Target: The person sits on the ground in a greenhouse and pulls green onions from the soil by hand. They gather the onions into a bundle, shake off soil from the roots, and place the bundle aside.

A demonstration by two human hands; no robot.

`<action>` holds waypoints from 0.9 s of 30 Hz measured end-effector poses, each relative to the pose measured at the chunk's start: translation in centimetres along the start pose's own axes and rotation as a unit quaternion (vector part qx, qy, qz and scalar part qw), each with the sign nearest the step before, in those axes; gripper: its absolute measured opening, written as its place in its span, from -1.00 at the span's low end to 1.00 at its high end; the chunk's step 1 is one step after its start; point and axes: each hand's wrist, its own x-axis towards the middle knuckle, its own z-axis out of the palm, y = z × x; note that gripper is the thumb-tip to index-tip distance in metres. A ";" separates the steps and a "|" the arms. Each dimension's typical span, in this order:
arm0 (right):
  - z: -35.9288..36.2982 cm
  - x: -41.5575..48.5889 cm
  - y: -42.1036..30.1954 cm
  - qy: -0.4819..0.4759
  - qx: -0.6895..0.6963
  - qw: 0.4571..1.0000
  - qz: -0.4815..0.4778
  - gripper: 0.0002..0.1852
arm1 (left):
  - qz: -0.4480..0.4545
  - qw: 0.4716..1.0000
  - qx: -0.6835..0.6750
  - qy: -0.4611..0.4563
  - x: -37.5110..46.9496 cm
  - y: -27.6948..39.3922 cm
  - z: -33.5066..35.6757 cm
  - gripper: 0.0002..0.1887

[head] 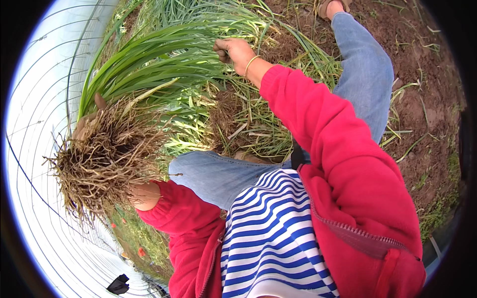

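A thick bundle of long green strap-leaved plants (149,56) arches across the upper left. Its dense mat of brown fibrous roots (108,160) points back toward me. My left hand (87,121) is shut on this bundle at the root end; the roots cover most of the hand, leaving a thumb and some fingers visible. Beside the far part of the leaves, my right hand (236,54) has its fingers curled closed. No leaf can be made out inside that hand. A thin bangle (250,66) circles the right wrist.
Loose cut leaves and stems (261,130) litter the ground between my legs, along with another root clump (225,115). More green leaves (179,15) lie farther ahead. Brown soil (425,100) stretches to the right. A ribbed translucent tunnel cover (41,100) curves along the left.
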 end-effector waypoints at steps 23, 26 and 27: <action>-9.5 0.8 2.1 0.220 -0.390 0.878 -0.168 -0.76 | 0.283 0.897 0.323 0.105 4.9 -2.9 -2.6 -0.56; -10.5 -0.9 2.9 0.195 -0.367 0.905 -0.089 -0.74 | 0.349 0.807 0.457 0.138 8.4 -6.6 -5.4 -0.56; -11.2 -1.0 3.2 0.212 -0.385 0.894 -0.091 -0.73 | 0.354 0.775 0.503 0.145 10.1 -8.3 -6.4 -0.56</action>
